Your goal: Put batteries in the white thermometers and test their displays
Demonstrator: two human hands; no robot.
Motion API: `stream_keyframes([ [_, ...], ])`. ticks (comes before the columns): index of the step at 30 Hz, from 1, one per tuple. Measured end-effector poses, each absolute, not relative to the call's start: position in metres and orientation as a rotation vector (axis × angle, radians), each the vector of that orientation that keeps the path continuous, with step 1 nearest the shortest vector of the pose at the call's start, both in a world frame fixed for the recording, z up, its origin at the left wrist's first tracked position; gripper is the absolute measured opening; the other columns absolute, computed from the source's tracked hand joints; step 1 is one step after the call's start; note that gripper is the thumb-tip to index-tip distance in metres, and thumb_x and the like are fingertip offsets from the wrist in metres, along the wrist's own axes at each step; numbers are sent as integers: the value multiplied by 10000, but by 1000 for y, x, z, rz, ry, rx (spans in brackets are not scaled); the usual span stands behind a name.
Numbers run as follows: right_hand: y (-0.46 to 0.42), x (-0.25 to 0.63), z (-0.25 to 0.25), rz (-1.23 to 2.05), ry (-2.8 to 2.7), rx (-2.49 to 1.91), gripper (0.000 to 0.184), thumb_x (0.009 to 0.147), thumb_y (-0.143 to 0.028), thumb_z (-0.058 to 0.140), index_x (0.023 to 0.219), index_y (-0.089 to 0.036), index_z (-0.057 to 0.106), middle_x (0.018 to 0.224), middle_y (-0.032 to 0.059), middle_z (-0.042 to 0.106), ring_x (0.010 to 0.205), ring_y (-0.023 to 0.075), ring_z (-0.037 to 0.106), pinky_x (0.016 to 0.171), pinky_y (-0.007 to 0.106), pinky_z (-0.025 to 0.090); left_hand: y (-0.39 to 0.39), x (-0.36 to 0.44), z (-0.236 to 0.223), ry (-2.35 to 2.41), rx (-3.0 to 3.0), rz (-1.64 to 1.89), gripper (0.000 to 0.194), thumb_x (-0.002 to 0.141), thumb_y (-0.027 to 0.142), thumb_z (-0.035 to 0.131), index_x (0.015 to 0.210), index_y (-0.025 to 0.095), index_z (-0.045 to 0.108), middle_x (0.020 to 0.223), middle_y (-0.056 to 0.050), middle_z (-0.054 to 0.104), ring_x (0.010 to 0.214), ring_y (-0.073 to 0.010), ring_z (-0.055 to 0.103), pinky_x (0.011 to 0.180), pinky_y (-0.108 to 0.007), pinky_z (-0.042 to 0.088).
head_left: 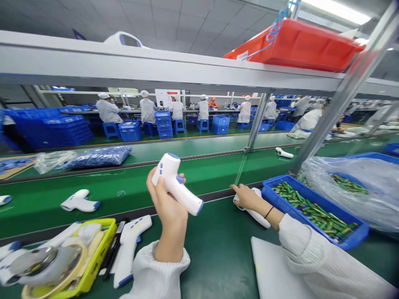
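Head view: left hand [166, 203] grips a white thermometer [180, 192] above the green bench [218, 253], long axis slanting down toward the right hand. Right hand [246, 197] lies curled over a second thermometer [260, 218] at the bench's far edge, just beside a blue tray [299, 192] of green batteries [311, 209].

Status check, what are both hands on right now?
Left hand gripping white infrared thermometer, raised. Right hand on second thermometer, beside blue crate of green cylinders.
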State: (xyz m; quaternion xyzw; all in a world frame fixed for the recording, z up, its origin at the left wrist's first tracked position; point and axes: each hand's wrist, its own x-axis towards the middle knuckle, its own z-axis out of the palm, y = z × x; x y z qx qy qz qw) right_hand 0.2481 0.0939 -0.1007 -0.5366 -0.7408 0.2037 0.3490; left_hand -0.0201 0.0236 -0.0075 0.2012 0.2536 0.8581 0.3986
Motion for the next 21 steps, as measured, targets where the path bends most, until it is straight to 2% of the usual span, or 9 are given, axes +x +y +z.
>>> stream_keyframes([
  [4,103,244,-101,524,-1935,-1379,332,430,-41,698,686,-215,576,635,-57,268,555,84,223,557,283,301,25,-20,-6,607,508,2140,384,851,322,589,1202,240,457,1080,-37,623,690,-123,669,640,-233,524],
  [7,109,233,-81,524,-1975,-1382,307,425,-51,715,674,-211,631,667,-23,354,560,107,313,572,331,376,27,-21,-6,602,523,2138,392,850,340,595,1200,234,453,1010,-29,634,676,-127,666,635,-233,514],
  [9,108,217,-55,520,-2011,-1374,360,438,-100,759,779,-198,697,773,24,443,641,163,447,663,399,456,28,-22,-7,618,534,2140,394,855,350,588,1206,239,447,998,-27,638,682,-127,666,650,-237,515],
  [11,101,197,-23,495,-2022,-1333,486,533,-214,790,1012,-205,712,976,78,494,834,239,548,823,468,489,29,-24,-8,616,530,2142,392,856,343,585,1208,242,445,984,-22,639,680,-126,666,654,-238,517],
  [14,84,171,16,474,-1898,-1157,677,675,-370,782,1305,-260,558,1207,95,461,1126,278,528,1025,474,440,30,-26,-8,579,510,2149,394,855,322,598,1213,245,454,1004,-20,639,677,-122,669,643,-232,525],
  [16,74,161,29,557,-1736,-1005,736,713,-405,775,1369,-286,464,1225,83,457,1157,261,531,1043,439,445,29,-27,-7,568,500,2156,399,852,321,611,1215,246,463,1037,-25,637,675,-124,673,629,-231,533],
  [21,71,159,22,732,-1464,-807,879,673,-372,812,1417,-308,350,1179,72,489,1097,233,557,899,346,539,34,-26,-8,596,527,2124,395,852,332,603,1215,238,478,1009,-35,644,650,-136,670,599,-235,539],
])
